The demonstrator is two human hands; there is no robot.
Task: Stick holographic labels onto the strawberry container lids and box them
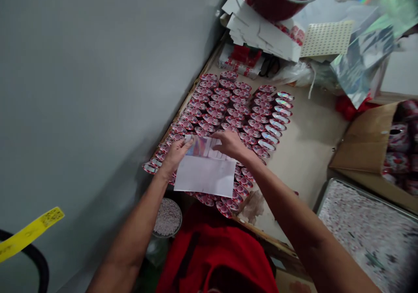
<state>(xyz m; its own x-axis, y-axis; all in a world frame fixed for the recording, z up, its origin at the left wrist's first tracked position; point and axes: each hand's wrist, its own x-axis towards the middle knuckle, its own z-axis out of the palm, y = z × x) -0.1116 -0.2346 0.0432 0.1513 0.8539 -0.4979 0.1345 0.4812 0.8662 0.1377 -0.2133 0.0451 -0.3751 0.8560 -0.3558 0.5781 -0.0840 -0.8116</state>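
Note:
My left hand (176, 156) pinches the upper left corner of a white sheet (205, 175) between thumb and fingers. Across the sheet's upper part runs a shiny rainbow-tinted strip (197, 147), which looks like holographic stickers. My right hand (230, 144) is at the sheet's upper right, its fingertips bent together over the shiny part; what they grip, if anything, is too small to make out. Under and around the sheet stand rows of pink and red oval-topped packs (235, 110). In the right-hand row, several packs carry shiny pale strips (271, 129) on top.
A grey wall (98, 88) borders the table (307, 132) on the left. At the back are a red pot (281, 1), stacked white cartons (261, 36) and a dotted sheet (326, 38). On the right stand a cardboard box (362, 140) of packs and a tray (369, 223) of pale bits.

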